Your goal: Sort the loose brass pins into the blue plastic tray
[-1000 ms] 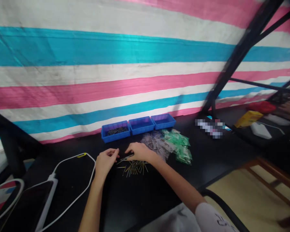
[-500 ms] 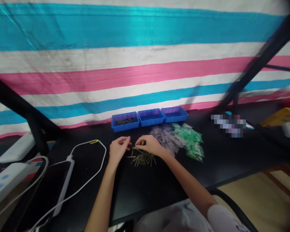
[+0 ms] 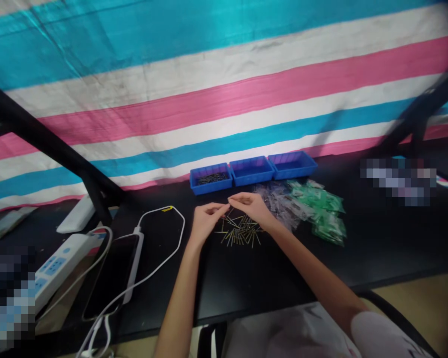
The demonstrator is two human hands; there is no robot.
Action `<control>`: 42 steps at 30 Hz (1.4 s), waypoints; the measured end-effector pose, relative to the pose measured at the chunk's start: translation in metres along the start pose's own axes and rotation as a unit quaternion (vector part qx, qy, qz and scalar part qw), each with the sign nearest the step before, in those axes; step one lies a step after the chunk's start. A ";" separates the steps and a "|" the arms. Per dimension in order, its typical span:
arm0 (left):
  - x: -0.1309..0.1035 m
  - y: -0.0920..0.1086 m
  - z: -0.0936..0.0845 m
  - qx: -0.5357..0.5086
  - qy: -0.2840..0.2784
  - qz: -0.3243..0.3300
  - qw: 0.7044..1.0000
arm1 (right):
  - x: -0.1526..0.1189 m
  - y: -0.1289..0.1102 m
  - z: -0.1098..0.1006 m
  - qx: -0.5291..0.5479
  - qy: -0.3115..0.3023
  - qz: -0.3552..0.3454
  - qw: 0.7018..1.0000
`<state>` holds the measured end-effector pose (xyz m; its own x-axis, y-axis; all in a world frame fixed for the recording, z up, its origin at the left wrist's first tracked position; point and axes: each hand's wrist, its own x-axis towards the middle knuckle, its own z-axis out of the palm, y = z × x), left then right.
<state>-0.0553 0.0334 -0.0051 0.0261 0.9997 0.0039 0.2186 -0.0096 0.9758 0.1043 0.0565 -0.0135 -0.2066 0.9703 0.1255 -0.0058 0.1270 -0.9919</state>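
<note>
Several thin metallic screws or pins (image 3: 242, 233) lie fanned out on the black table. Just behind and left of them is my left hand (image 3: 206, 221), its thumb and fingertips pinched together. My right hand (image 3: 251, 206) is pinched too, its fingertips almost touching those of my left hand above the pile. What the fingertips hold is too small to make out. Behind my hands stand three blue trays in a row; the left tray (image 3: 211, 188) holds dark metal pieces, while the middle tray (image 3: 251, 179) and right tray (image 3: 293, 174) show bare bottoms.
Clear packets (image 3: 283, 209) and green packets (image 3: 326, 211) are heaped right of my right hand. On the left lie a phone (image 3: 114, 273), a looping white cable (image 3: 182, 226) and a power strip (image 3: 65, 253). Black metal frame bars (image 3: 48, 144) rise at both sides.
The view has shifted and tilted, so the table things appear further right. My hands have come closer together, fingertips nearly meeting above the pile.
</note>
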 end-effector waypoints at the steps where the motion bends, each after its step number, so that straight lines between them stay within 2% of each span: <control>1: 0.000 0.000 0.000 -0.008 0.020 0.004 1.000 | 0.000 0.001 0.000 -0.013 0.002 -0.003 1.000; 4: 0.001 -0.001 0.000 -0.033 0.069 0.018 0.997 | -0.001 0.002 0.001 -0.048 -0.028 -0.010 0.998; 7: 0.001 -0.002 0.001 -0.047 0.091 0.036 0.994 | -0.002 0.001 0.003 -0.046 -0.053 -0.005 0.998; 9: 0.001 -0.003 0.001 -0.046 0.094 0.047 0.993 | -0.002 0.001 0.003 -0.025 -0.036 0.014 0.999; 13: 0.004 -0.008 0.005 -0.043 0.054 0.052 0.996 | 0.005 0.005 0.002 0.044 -0.006 0.086 0.995; 16: 0.008 -0.013 0.007 -0.068 0.091 0.051 0.992 | 0.019 0.003 0.003 0.037 -0.010 0.114 0.993; 20: 0.013 -0.022 0.005 -0.074 0.176 0.026 0.981 | 0.046 -0.018 0.007 0.003 0.003 0.053 0.999; 22: 0.014 -0.025 0.004 -0.068 0.199 0.015 0.978 | 0.056 -0.029 0.007 -0.002 -0.018 0.001 1.000; 24: 0.014 -0.026 0.003 -0.062 0.206 0.011 0.977 | 0.058 -0.035 0.004 -0.056 -0.047 -0.052 0.996; 27: 0.013 -0.026 0.004 -0.056 0.197 0.018 0.979 | 0.046 -0.027 -0.004 -0.207 -0.119 -0.104 0.966; 29: 0.012 -0.025 0.006 -0.052 0.189 0.022 0.980 | 0.034 -0.014 -0.009 -0.295 -0.176 -0.113 0.932; 31: 0.011 -0.025 0.007 -0.046 0.184 0.021 0.982 | 0.022 -0.001 -0.012 -0.349 -0.205 -0.108 0.908; 34: 0.011 -0.025 0.008 -0.041 0.180 0.016 0.983 | 0.011 0.010 -0.012 -0.402 -0.198 -0.099 0.888; 39: 0.011 -0.025 0.007 -0.026 0.165 0.008 0.986 | 0.008 0.007 -0.010 -0.478 -0.176 -0.102 0.855; 42: 0.011 -0.024 0.008 -0.019 0.158 0.004 0.987 | 0.007 0.004 -0.010 -0.481 -0.170 -0.102 0.854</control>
<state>-0.0529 0.0439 -0.0301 -0.2785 0.9576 0.0742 0.1833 -0.0229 0.9828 0.1130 0.0660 -0.0163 -0.5700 0.8131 0.1183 0.6971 0.5548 -0.4542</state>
